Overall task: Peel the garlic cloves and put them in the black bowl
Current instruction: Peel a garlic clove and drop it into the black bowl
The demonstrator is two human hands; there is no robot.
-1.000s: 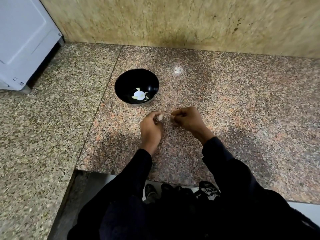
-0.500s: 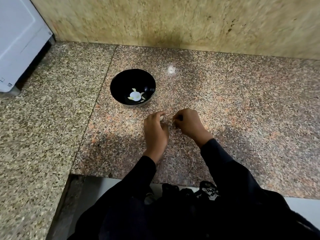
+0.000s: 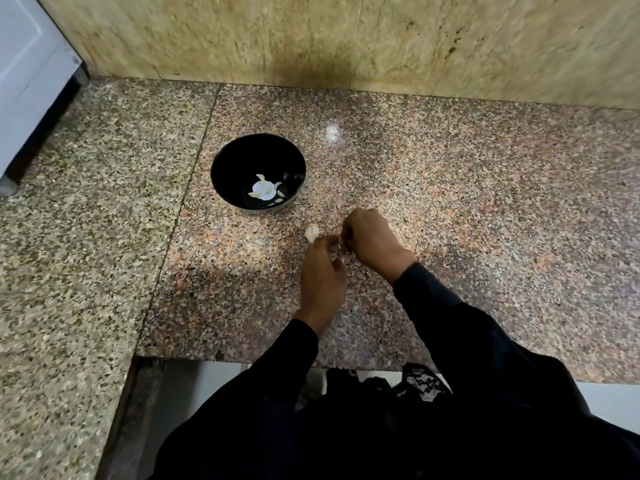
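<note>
Item: black bowl (image 3: 221, 174) — stood on the counter (image 3: 485, 220), back from the front edge and just right of the seam between the two stone slabs. Inside lay a few pale peeled cloves (image 3: 258, 195) around a bright patch, which I took for a reflection.

Item: garlic clove (image 3: 312, 233) — lay on the counter between the bowl and my hands, just beyond my left fingertips. I could not tell whether it touched them, nor whether it was peeled.

Item: left hand (image 3: 322, 275) — back of the hand up, knuckles toward the bowl, fingers curled in and down toward the right hand. Something pale showed at its tips; by my judgement a second clove pinched there, though too little of it showed to be sure.

Item: right hand (image 3: 372, 239) — fisted loosely, wrist angled in from the right, thumb and forefinger closed together at the spot where the hands met. Whether they nipped skin or only the clove, I could not tell.

Step in hand, as judged: peeling — skin being picked off between the two hands, well inside the front edge.

Next move called for: a firm hold with the left, a small pull with the right to strip the husk, then a short carry to the bowl.
</note>
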